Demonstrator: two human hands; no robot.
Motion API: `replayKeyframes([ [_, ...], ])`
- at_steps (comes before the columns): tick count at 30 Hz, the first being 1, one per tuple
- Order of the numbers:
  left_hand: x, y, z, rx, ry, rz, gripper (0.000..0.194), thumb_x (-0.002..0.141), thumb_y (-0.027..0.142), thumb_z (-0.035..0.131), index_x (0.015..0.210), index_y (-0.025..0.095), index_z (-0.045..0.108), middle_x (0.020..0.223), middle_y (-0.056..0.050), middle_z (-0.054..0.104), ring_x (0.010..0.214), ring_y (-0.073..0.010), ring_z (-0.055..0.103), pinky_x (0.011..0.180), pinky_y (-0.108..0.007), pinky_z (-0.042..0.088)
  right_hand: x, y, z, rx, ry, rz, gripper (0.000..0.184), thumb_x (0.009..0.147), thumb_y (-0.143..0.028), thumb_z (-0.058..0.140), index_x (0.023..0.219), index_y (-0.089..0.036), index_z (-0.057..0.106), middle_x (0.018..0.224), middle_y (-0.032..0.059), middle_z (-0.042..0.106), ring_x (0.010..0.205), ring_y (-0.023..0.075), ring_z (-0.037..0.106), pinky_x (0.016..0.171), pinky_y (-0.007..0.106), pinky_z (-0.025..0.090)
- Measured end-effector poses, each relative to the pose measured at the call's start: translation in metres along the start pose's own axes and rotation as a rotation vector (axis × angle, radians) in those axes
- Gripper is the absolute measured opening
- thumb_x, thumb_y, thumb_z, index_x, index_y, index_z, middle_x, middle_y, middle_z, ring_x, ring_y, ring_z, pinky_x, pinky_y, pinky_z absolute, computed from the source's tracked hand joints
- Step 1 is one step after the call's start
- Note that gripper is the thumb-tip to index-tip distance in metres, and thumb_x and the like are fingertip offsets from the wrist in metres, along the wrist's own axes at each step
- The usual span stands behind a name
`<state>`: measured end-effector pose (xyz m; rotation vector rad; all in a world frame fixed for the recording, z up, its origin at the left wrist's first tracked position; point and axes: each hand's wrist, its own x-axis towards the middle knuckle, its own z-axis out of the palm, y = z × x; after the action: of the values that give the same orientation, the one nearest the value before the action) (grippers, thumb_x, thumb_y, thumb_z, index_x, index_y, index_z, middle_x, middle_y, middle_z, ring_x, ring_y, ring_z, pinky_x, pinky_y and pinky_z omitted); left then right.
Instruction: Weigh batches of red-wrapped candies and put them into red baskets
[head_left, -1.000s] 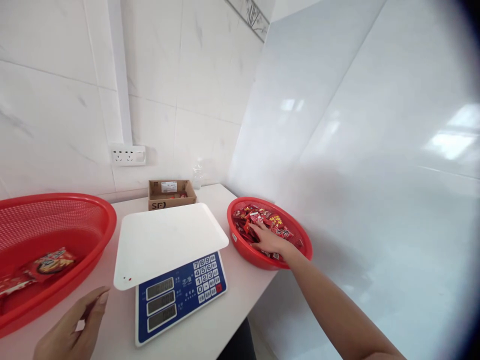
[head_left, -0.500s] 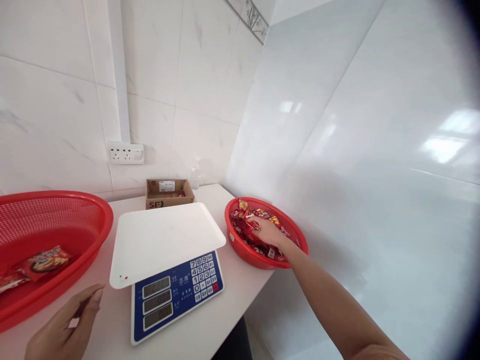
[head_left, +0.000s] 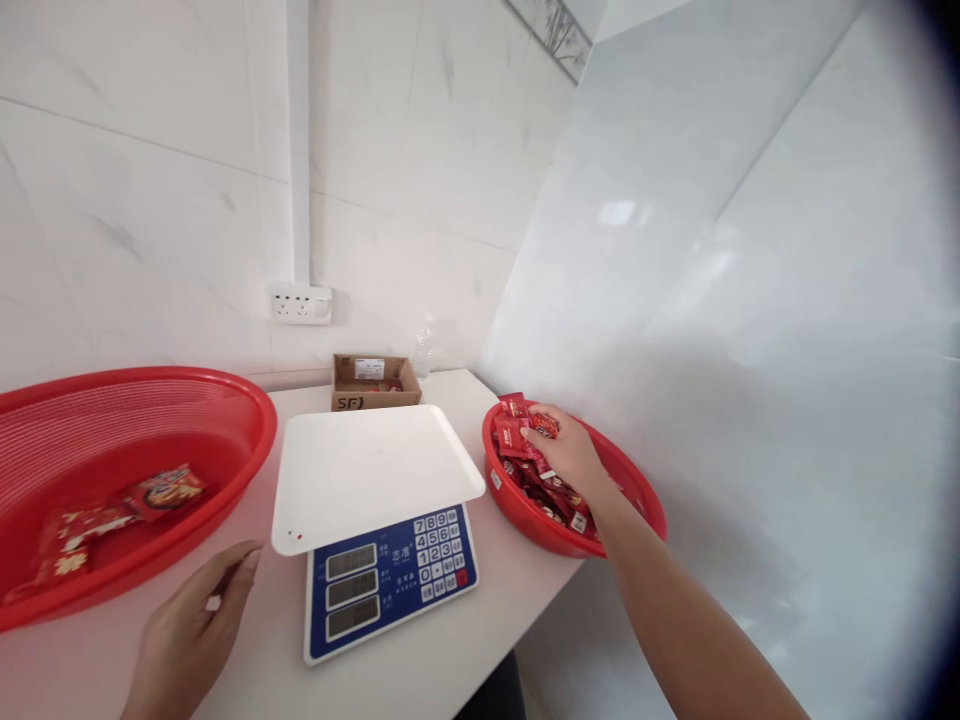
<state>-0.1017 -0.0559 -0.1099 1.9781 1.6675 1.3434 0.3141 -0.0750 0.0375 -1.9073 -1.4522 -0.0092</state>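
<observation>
Over the red basket on the right (head_left: 645, 490), my right hand (head_left: 566, 450) is closed on several small red packets (head_left: 513, 437), which stick out past its fingertips. More red packets (head_left: 551, 495) lie in that basket below the hand. My left hand (head_left: 196, 620) hovers at the near left, thumb and forefinger pressed together; whether anything is pinched there I cannot make out. It is beside the blue and white weighing scale (head_left: 394, 630). The scale's white tray (head_left: 375, 470) has nothing piled on it, only small red and dark dots near its front left corner.
A larger red basket (head_left: 262, 420) at the left holds some red packets (head_left: 165, 490). Behind the scale stands a small cardboard box (head_left: 379, 400), with a clear plastic item (head_left: 424, 350) near it. A wall socket (head_left: 301, 305) is above. The white table (head_left: 517, 585) ends at the front right.
My right hand has dug into the packets and come up with several gripped. The view has swung left, shifting everything rightward. My left hand keeps its pinched shape.
</observation>
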Motion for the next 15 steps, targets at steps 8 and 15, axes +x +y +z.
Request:
replayKeyframes([
  [8,0.006,0.028,-0.016,-0.08,-0.037,-0.03,0.032,0.08,0.046,0.045,0.085,0.019,0.061,0.068,-0.001,0.065,0.058,-0.0108,0.059,0.053,-0.018,0.046,-0.035,-0.104,0.08,-0.121,-0.289,-0.376,0.024,0.084,-0.029,0.047,0.106,-0.027,0.058,0.095,-0.0004,0.068,0.084,0.0179,0.061,0.065,0.025,0.039],
  [15,0.005,0.021,-0.015,-0.094,-0.011,-0.015,0.029,0.081,0.043,0.046,0.085,0.019,0.061,0.068,0.0,0.063,0.056,-0.0097,0.056,0.051,-0.018,0.044,-0.043,-0.12,0.104,-0.08,-0.462,-0.401,0.022,0.086,-0.036,0.046,0.102,-0.029,0.06,0.094,-0.0021,0.069,0.081,0.0176,0.061,0.064,0.025,0.037],
])
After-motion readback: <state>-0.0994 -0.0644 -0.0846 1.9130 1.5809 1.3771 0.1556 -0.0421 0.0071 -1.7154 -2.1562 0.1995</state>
